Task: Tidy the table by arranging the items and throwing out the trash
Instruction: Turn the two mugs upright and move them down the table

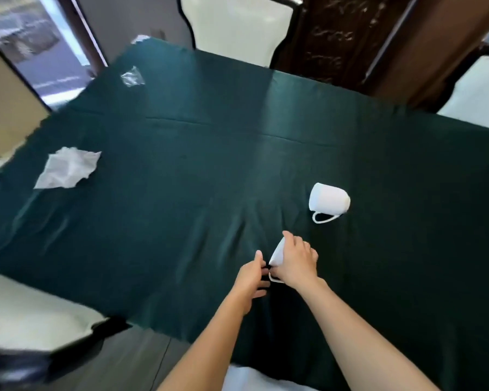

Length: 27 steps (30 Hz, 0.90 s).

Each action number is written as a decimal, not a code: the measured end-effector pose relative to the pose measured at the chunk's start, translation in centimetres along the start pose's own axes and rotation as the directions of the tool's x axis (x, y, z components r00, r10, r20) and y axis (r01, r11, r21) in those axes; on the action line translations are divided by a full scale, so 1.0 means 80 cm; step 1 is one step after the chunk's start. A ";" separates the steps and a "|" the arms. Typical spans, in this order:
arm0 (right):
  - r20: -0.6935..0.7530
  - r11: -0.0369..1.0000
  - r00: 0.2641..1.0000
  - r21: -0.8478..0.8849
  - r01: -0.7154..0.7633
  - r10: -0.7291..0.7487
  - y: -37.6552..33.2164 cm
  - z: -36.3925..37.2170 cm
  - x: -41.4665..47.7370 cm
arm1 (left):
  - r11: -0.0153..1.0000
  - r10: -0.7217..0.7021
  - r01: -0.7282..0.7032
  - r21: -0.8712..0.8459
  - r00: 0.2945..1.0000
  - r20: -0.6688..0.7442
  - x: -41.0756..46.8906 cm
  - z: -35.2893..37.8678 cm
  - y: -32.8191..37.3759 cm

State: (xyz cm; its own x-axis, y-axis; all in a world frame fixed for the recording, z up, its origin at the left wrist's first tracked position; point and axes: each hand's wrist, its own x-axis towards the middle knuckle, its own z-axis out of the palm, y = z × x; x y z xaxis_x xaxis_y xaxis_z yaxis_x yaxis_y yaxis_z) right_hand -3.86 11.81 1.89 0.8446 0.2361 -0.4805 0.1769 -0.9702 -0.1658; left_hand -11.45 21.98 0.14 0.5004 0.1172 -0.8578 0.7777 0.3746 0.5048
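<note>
My right hand (295, 261) grips a white mug (277, 253) near the table's front edge; the mug is tilted, mostly hidden by the fingers, its handle showing below. My left hand (250, 277) rests just left of it with fingers apart, touching near the handle. A second white mug (328, 201) lies on its side farther right, handle toward me. A crumpled white tissue (68, 168) lies at the left edge. A scrap of clear plastic wrap (132, 77) sits at the far left corner.
A dark green cloth covers the table (195, 165) and hangs over the front edge. White-cushioned chairs stand at the far side (237, 21), the right (480, 91) and the near left (26, 314). A window (40, 46) is beyond the left corner.
</note>
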 end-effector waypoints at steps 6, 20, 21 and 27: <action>0.088 0.979 0.996 0.205 -0.014 -0.005 -0.011 -0.020 0.001 | 0.998 0.018 -0.014 -0.053 0.998 0.068 0.003 -0.020 0.020; 0.009 0.860 0.951 0.431 0.274 -0.308 -0.044 -0.025 -0.015 | 0.953 0.300 -0.302 -0.002 0.949 -0.095 -0.045 -0.114 0.034; 0.019 0.858 0.950 0.435 0.273 -0.311 -0.042 -0.024 -0.017 | 0.951 0.310 -0.310 0.010 0.946 -0.095 -0.047 -0.114 0.031; 0.054 0.868 0.943 0.411 0.278 -0.328 -0.040 -0.014 -0.029 | 0.950 0.310 -0.306 0.053 0.946 -0.090 -0.055 -0.106 0.017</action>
State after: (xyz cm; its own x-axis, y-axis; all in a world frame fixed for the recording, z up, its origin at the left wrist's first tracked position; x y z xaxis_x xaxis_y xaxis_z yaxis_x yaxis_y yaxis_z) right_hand -5.83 14.28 4.53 0.7114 0.5436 -0.4453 0.1806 -0.7539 -0.6317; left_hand -15.79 29.75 3.78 0.6804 0.3099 -0.6641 0.6063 0.2710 0.7477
